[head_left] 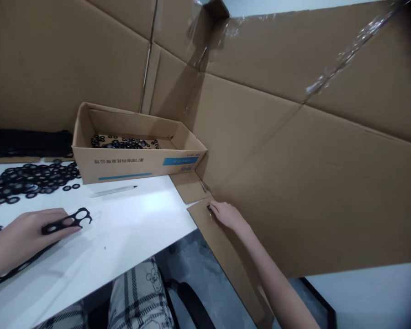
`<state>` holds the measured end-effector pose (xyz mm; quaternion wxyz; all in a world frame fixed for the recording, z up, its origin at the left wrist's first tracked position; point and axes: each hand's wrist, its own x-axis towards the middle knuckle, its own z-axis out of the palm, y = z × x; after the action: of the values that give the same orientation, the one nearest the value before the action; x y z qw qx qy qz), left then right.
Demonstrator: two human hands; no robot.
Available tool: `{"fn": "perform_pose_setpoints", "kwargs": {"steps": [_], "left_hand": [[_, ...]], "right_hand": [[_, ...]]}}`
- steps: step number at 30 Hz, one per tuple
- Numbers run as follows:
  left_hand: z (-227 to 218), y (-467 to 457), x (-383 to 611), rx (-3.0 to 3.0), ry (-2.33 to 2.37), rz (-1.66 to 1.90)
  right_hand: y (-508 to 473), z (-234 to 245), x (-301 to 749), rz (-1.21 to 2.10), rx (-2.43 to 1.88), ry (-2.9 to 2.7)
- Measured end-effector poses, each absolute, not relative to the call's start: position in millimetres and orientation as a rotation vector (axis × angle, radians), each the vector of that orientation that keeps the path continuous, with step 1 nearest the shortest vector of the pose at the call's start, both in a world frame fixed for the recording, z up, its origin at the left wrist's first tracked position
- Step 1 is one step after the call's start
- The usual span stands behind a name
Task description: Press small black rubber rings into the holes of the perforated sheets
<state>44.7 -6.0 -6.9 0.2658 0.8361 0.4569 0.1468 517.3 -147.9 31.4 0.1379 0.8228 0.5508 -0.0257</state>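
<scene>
Above the white table, my left hand (pixel 37 233) is closed on a black strip with round holes (pixel 80 217). The strip's front end sticks out past my fingertips, with one whole ring and a broken, hooked edge. A longer black part (pixel 17 269) runs back beneath my wrist; whether it is the same strip I cannot tell. My right hand (pixel 228 214) reaches to the cardboard flap (pixel 205 212) on the right. Its thumb and fingers are pinched, and a small dark piece (pixel 209 207) shows at their tips, too small to name.
A pile of black rings (pixel 30 180) lies at the left. Behind the table's middle stands a cardboard box (pixel 140 164) with black rings inside. A white pen (pixel 113 191) lies before it. Tall cardboard walls (pixel 294 160) enclose the back and right. Dark bundled material (pixel 27 142) sits back left.
</scene>
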Motion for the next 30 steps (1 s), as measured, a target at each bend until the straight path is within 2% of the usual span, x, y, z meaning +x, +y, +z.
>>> {"fn": "perform_pose_setpoints", "kwargs": {"steps": [5,8,10,13,16,20,25,30], "left_hand": [[18,-11,61,2.168,1.203,0.34],[32,-19,72,2.146,1.099,0.353],[38,-24,78,2.117,1.037,0.37],[45,-28,85,2.041,0.985,0.398],[45,-26,86,2.004,0.945,0.447],[32,-13,74,1.934,0.964,0.507],[13,-2,59,1.655,0.895,0.482],[9,-3,60,1.622,0.933,0.539]], "right_hand": [[-144,31,513,0.073,2.424,1.569],[-126,47,480,0.021,2.46,1.885],[-112,58,439,-0.279,2.375,2.314],[-90,66,366,-1.09,2.008,2.758],[-66,59,307,-1.755,1.696,2.755],[-34,43,275,-2.418,1.54,2.453],[-15,31,269,-2.717,1.552,2.271],[-10,21,267,-2.686,1.411,2.155]]}}
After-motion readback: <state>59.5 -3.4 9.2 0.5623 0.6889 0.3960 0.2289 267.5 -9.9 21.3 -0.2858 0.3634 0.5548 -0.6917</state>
